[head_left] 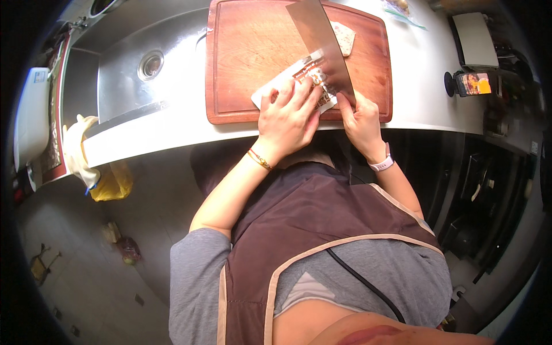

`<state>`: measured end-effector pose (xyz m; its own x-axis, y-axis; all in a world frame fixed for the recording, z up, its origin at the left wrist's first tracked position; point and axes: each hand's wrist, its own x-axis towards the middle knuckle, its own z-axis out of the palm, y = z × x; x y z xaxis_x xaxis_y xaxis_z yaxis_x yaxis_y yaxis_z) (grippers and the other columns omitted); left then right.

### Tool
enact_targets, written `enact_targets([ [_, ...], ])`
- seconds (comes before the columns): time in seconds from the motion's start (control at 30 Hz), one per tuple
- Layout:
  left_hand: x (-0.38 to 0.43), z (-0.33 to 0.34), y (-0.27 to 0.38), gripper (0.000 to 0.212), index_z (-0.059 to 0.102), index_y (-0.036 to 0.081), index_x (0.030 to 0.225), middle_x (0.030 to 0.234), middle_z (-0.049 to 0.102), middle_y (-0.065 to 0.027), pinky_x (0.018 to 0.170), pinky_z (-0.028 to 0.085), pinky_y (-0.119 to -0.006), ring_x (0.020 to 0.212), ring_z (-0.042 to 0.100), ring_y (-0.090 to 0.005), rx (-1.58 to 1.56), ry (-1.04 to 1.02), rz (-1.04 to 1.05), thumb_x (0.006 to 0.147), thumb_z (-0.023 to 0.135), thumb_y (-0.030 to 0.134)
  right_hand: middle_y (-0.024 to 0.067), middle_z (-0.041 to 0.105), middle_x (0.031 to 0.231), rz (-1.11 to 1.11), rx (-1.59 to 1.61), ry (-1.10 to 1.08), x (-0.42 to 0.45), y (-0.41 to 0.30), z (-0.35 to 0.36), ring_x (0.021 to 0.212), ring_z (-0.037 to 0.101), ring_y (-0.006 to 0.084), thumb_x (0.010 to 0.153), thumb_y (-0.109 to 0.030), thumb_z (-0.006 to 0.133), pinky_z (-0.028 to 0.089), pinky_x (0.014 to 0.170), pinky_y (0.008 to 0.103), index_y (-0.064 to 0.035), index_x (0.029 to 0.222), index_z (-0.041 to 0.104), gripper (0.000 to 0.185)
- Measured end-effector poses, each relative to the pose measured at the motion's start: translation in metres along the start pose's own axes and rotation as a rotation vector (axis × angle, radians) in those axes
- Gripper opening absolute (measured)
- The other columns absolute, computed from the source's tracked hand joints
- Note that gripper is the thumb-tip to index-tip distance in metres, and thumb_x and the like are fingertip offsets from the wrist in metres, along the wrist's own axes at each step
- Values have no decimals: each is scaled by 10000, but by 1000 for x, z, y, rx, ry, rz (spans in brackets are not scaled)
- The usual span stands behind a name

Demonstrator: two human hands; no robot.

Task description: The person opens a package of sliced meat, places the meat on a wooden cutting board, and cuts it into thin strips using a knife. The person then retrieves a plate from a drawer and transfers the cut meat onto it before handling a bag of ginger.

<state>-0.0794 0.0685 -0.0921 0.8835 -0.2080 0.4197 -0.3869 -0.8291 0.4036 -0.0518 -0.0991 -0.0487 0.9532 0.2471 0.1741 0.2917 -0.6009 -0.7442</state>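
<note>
My left hand (286, 114) lies over a white plastic food packet (314, 64) with brown print, fingers spread and pressing it to the board. In my right hand (364, 123) is a wide-bladed cleaver (321, 36), its blade pointing away from me. The blade stands along the packet's right end and covers part of it; whether it cuts into the plastic cannot be told. Behind the blade, a pale, pink-flecked slab of food (346, 39) lies partly hidden. All this is on a reddish wooden cutting board (241, 43) with a groove near its rim.
A steel sink (116, 82) lies left of the board. Cream rubber gloves (75, 142) hang over the counter's left edge, above a yellow plastic bag (114, 183). Rightward are a clear bag (403, 15), a phone on a stand (473, 83) and a white appliance (473, 39).
</note>
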Motion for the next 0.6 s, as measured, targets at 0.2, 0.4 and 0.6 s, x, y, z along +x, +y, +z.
enact_targets([
  [0.2, 2, -3, -3, 487, 566, 161, 1212, 1288, 510, -33, 930, 288, -396, 1169, 446, -227, -28, -39, 11, 746, 641, 282, 233, 601, 728, 4, 2, -60, 16, -2, -1, 654, 593, 388, 857, -47, 568, 458, 564, 393, 44, 912, 593, 109],
  [0.4, 4, -1, -4, 475, 565, 143, 1193, 1236, 527, -36, 895, 316, -398, 1120, 472, -216, -33, 5, 38, 747, 615, 299, 247, 572, 666, -38, -83, -76, 45, 4, 15, 633, 582, 401, 840, -73, 580, 444, 543, 426, 49, 799, 570, 130],
  [0.6, 5, 0, -4, 475, 571, 139, 1178, 1231, 529, -36, 895, 314, -405, 1119, 467, -222, -12, 6, 44, 735, 629, 301, 241, 575, 675, -39, -61, -95, 62, -9, 19, 645, 579, 403, 851, -101, 558, 448, 557, 432, 38, 784, 576, 156],
])
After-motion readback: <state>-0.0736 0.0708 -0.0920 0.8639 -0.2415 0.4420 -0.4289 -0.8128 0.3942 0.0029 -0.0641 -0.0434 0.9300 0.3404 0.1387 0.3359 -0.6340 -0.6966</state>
